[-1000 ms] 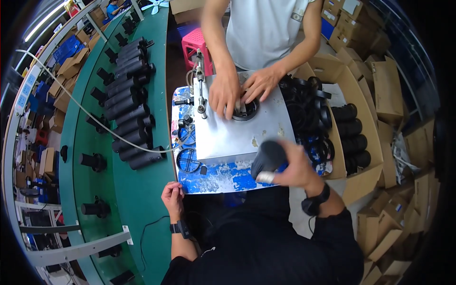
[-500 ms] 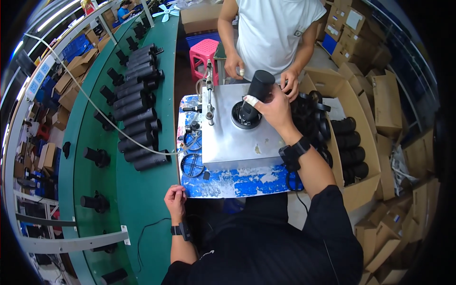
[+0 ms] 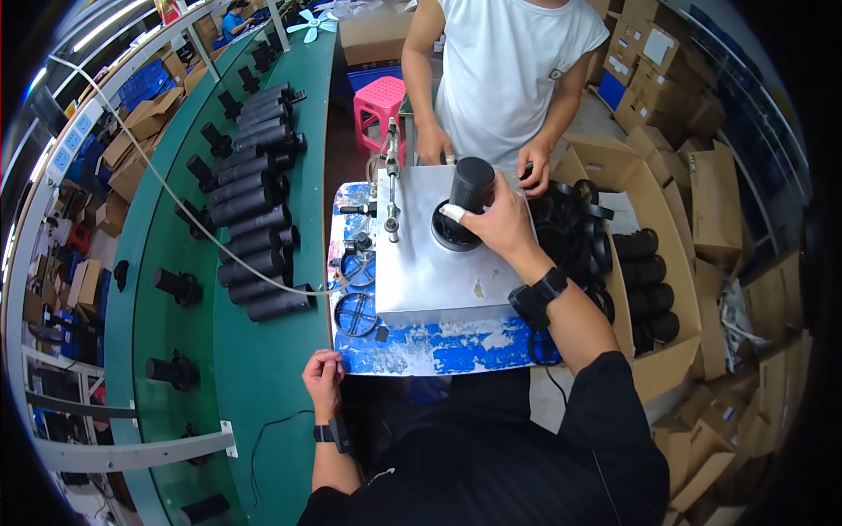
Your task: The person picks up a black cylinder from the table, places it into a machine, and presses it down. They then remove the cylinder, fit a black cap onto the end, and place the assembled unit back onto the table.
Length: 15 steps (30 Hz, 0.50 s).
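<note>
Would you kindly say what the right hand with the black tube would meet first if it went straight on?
Beyond the black tube, probably the co-worker's right hand, near the metal box, though depth is unclear.

Right arm (image 3: 581, 320) outstretched; right hand (image 3: 506, 223) gripping; left hand (image 3: 324, 377) loosely curled, lower.

This is a factory workshop: a long green table (image 3: 263, 377) carries a row of matching black cylinders (image 3: 246, 222), a metal box (image 3: 417, 285) sits on a scuffed blue table (image 3: 474, 353), and cardboard cartons (image 3: 715, 195) crowd the right side.
</note>
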Each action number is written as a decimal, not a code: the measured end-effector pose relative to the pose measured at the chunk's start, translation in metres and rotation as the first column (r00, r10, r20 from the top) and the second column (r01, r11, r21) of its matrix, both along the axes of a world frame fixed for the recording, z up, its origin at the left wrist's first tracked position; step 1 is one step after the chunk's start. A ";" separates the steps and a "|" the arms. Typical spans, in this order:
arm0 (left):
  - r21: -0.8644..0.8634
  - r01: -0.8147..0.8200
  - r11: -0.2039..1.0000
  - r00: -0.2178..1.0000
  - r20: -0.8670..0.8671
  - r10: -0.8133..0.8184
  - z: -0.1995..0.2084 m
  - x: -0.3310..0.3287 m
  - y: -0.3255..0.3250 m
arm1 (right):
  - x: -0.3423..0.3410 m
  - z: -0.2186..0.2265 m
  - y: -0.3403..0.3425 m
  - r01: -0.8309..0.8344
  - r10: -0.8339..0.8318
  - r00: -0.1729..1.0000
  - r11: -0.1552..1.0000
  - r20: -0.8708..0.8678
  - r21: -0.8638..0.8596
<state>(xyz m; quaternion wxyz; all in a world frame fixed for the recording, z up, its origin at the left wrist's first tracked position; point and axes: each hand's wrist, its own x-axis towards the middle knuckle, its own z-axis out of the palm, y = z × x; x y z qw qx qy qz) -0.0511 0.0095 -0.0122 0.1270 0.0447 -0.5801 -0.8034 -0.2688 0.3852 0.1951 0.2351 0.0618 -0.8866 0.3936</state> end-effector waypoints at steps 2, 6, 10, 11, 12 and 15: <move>0.003 0.011 1.000 1.000 0.006 -0.011 0.000 0.001 -0.001 | 0.001 -0.005 -0.003 -0.020 0.018 0.999 0.999 0.033 0.047; 0.004 0.011 1.000 1.000 0.010 -0.011 -0.001 -0.002 -0.001 | 0.002 -0.005 -0.003 -0.037 0.024 0.996 0.986 0.084 0.162; -0.013 -0.001 1.000 1.000 0.006 0.001 -0.001 -0.002 -0.002 | -0.012 -0.016 0.005 -0.107 0.096 0.990 0.988 0.105 0.107; -0.013 0.000 1.000 1.000 0.013 0.000 -0.001 -0.002 0.000 | -0.016 -0.017 0.009 -0.107 0.095 0.989 0.989 0.113 0.105; -0.016 -0.002 1.000 1.000 0.012 0.002 -0.001 -0.003 0.000 | -0.020 -0.017 0.013 -0.161 0.148 0.981 0.981 0.122 0.108; -0.022 -0.009 1.000 1.000 0.005 0.009 -0.001 -0.004 0.002 | -0.028 -0.015 0.025 -0.269 0.253 0.958 0.957 0.135 0.111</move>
